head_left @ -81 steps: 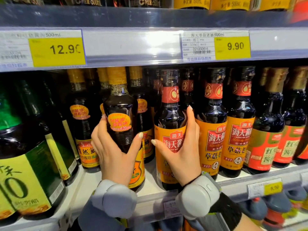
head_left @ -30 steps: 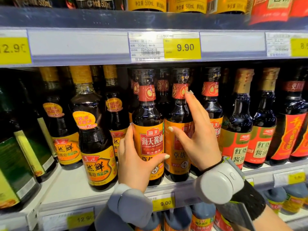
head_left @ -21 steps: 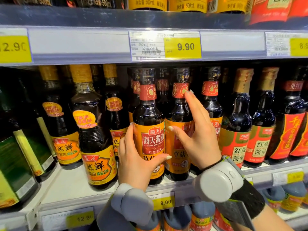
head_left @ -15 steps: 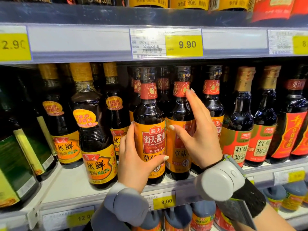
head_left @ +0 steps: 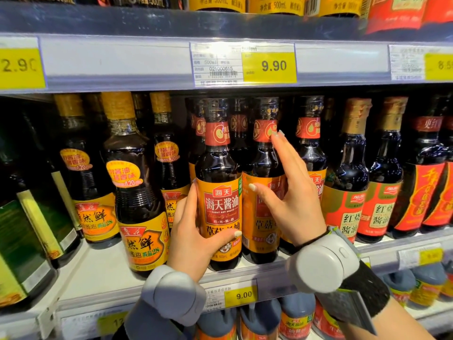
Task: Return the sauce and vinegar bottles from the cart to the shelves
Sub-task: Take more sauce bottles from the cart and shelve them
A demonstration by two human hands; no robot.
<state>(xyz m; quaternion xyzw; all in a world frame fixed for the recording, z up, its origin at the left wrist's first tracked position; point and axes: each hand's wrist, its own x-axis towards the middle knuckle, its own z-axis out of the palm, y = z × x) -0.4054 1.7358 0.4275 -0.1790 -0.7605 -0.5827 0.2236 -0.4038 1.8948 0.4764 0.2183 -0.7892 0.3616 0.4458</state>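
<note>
On the shelf (head_left: pixel 98 273), directly below the 9.90 price tag (head_left: pixel 268 66), the Haday soy sauce bottle (head_left: pixel 220 200) stands upright, unmoved this last second, so it seems placed. The left hand (head_left: pixel 193 241) still curls its fingers (head_left: pixel 190 202) round it. The right hand (head_left: pixel 291 204) lays straight fingers on the neighbouring bottle (head_left: pixel 263 165).

The soy sauce bottle (head_left: pixel 218 165) is glossy, its label (head_left: pixel 221 204) smooth; the shelf edge strip (head_left: pixel 117 62) is clear shiny plastic, the wrist unit (head_left: pixel 323 266) matt grey plastic, the shelf board (head_left: pixel 98 273) smooth and matt

Yellow 9.90 price tag (head_left: pixel 268 66)
</note>
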